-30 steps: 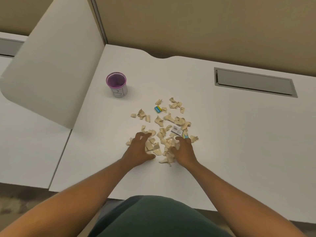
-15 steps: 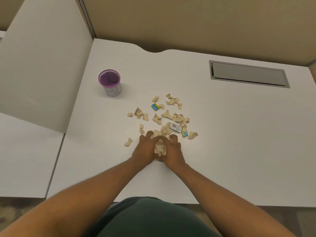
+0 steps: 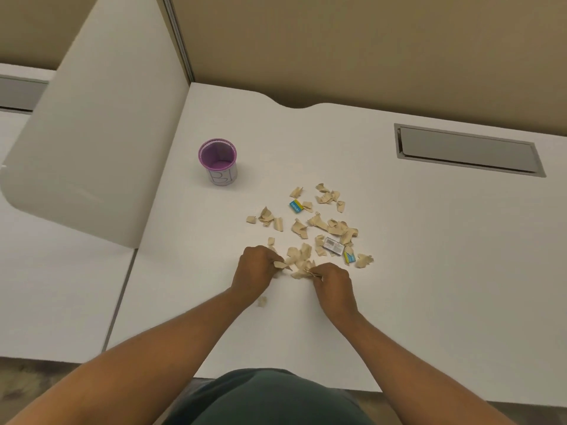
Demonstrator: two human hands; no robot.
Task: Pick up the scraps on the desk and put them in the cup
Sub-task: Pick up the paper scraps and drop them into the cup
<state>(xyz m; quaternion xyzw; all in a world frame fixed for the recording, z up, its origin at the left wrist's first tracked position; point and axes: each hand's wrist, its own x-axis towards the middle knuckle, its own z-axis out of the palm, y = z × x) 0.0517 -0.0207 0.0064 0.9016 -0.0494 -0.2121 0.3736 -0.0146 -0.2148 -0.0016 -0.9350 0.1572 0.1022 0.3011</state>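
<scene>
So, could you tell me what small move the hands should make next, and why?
Probably lift the left hand toward the purple cup and drop its load in. Both hands already pinch tan scraps, the right hand too, and the cup stands open and upright at the far left.

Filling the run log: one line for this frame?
phase: gathering scraps | left hand: shut on scraps | right hand: shut on scraps | cup: upright, looks empty | desk: most scraps loose

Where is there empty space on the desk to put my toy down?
Bare desk lies right of the scraps, below the grey hatch, and between the purple cup and the near edge. It is crowded around both hands, left hand and right hand.
</scene>
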